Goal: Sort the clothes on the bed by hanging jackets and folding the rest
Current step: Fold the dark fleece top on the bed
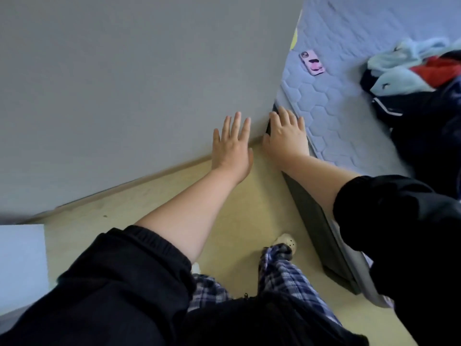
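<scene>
Both arms reach straight forward and down, black sleeves [129, 278] pushed up to the elbows, forearms bare. The left hand [232, 146] is held palm down with its fingers straight and spread wide, holding nothing, in front of the grey wall [137, 83] just above where it meets the yellowish floor [154, 196]. The right hand [287, 134] is likewise flat and splayed, empty, over the near corner of the bed [331, 126]; whether it presses on the quilted mattress cannot be told. The pile of clothes [414, 78], pale blue, red and dark pieces heaped together, lies on the bed well apart from both hands, at the right edge. A pink-cased phone [313, 62] rests on the mattress near the wall. Below are plaid trousers [284, 273] and a pale clog [285, 239].
</scene>
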### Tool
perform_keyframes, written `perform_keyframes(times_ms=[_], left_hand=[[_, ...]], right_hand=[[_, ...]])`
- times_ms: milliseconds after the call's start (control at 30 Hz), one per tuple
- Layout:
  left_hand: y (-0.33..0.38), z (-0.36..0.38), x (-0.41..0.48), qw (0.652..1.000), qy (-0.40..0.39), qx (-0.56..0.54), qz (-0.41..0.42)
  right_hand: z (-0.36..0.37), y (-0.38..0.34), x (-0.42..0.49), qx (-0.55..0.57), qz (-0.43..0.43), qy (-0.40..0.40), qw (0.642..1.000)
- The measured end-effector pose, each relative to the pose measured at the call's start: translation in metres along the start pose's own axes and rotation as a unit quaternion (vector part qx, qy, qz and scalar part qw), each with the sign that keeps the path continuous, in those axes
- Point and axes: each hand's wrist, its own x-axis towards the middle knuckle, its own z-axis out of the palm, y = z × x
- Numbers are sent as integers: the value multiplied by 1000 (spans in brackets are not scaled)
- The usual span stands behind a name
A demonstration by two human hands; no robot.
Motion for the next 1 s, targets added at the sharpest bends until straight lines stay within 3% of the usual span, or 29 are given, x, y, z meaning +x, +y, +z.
perform_keyframes(times_ms=[233,500,700,1000], left_hand=[[109,84,79,998,-54,-8,26],[175,167,157,978,-123,28,166],[243,224,237,941,-152,70,294],[346,320,292,897,-186,115,385]], right_hand=[[59,146,27,14,66,-40,997],[131,255,26,57,189,-73,978],[164,334,49,103,326,-59,938],[233,444,25,118,470,-59,873]])
